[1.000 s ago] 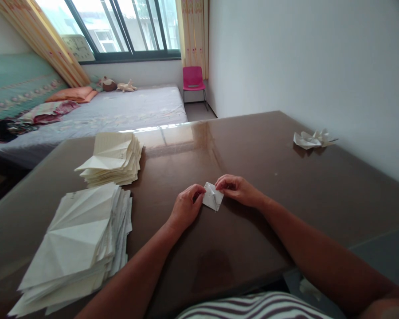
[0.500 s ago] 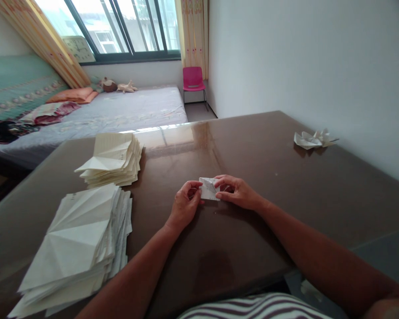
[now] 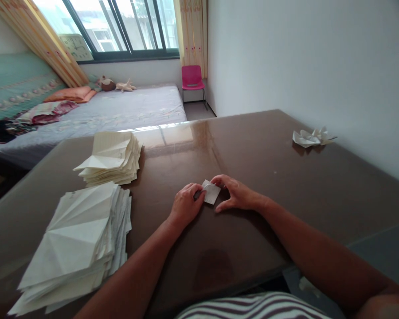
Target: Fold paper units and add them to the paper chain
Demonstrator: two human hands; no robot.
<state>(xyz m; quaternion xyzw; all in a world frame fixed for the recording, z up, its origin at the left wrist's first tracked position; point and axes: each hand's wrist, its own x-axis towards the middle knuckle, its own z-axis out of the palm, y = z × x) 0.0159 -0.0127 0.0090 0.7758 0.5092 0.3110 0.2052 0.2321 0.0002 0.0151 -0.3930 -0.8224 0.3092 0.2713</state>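
Observation:
A small folded square of paper (image 3: pixel 212 193) is between my hands, low over the brown tabletop and turned corner-up. My left hand (image 3: pixel 188 203) pinches its left corner between thumb and fingers. My right hand (image 3: pixel 236 194) is spread around its right side, thumb and fingers apart. The right index fingertip is close to the paper's upper edge; whether it touches, I cannot tell.
Two stacks of creased paper lie on the left: a white stack (image 3: pixel 76 243) in front and a yellowish stack (image 3: pixel 111 157) behind. Folded paper shapes (image 3: pixel 312 137) rest on the table (image 3: pixel 252 146) near the right wall. Beyond stand a bed (image 3: pixel 142 104) and a pink chair (image 3: pixel 192 79).
The paper square has turned from lying level to standing on a corner. My right thumb and fingers have spread away from it, while my left hand keeps its pinch.

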